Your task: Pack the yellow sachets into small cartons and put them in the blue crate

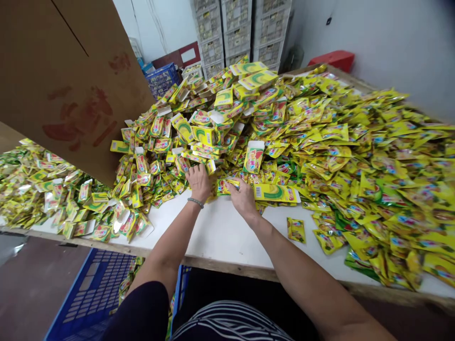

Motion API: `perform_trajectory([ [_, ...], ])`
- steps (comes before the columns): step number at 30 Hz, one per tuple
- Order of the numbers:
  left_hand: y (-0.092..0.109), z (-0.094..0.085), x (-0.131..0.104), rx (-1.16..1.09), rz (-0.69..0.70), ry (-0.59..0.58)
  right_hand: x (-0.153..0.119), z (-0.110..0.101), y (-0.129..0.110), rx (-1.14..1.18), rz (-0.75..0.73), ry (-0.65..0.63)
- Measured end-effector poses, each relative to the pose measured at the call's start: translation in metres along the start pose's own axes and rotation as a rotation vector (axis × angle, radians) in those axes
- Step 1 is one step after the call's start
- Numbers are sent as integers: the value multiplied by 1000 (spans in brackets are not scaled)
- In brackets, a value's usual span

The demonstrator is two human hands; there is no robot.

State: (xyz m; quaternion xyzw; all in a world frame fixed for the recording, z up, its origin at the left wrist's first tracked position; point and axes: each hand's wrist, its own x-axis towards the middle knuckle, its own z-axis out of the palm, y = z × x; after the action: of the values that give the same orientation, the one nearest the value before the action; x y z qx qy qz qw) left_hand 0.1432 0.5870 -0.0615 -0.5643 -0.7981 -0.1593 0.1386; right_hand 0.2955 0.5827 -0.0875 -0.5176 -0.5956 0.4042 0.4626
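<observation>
My left hand, with a beaded bracelet at its wrist, is closed at the front of the heap of small cartons. A small yellow carton sticks out by its fingers, whose tips are partly hidden. My right hand pinches a small yellow sachet between thumb and fingers, just above the table. Right of this hand a yellow-green carton lies flat with its white flap open. Behind it another open carton leans on the pile. A single sachet lies on the white tabletop.
A large heap of shiny yellow sachets covers the right side. A big brown cardboard box stands at the left, among more cartons. Below the table edge is a blue crate. Stacked white crates stand at the back.
</observation>
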Motion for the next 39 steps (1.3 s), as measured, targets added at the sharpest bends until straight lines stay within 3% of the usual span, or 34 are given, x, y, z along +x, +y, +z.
perform_trajectory([
  [4,-13,2,3,-179,22,87,4,-4,-1,71,-74,-41],
  [8,-28,-24,-13,-560,-77,158,4,-14,-11,163,-163,-101],
  [11,-27,-43,-33,-804,-99,-29,3,-22,-19,208,-224,-74],
  [14,-22,-45,-53,-969,-56,-275,5,-25,-22,185,-312,-63],
  [21,-24,-16,-78,-1353,-215,-395,16,-20,-4,-88,-302,-264],
  [24,-26,-11,-80,-1402,-276,-405,19,-23,-1,-103,-258,-334],
  [29,-25,-12,-80,-1472,-355,-439,21,-28,-1,-49,-242,-293],
  [34,-24,-13,-83,-1447,-338,-412,17,-28,-3,-41,-391,-346],
  [39,-24,-12,-86,-1352,-270,-400,14,-26,-4,-124,-404,-327],
])
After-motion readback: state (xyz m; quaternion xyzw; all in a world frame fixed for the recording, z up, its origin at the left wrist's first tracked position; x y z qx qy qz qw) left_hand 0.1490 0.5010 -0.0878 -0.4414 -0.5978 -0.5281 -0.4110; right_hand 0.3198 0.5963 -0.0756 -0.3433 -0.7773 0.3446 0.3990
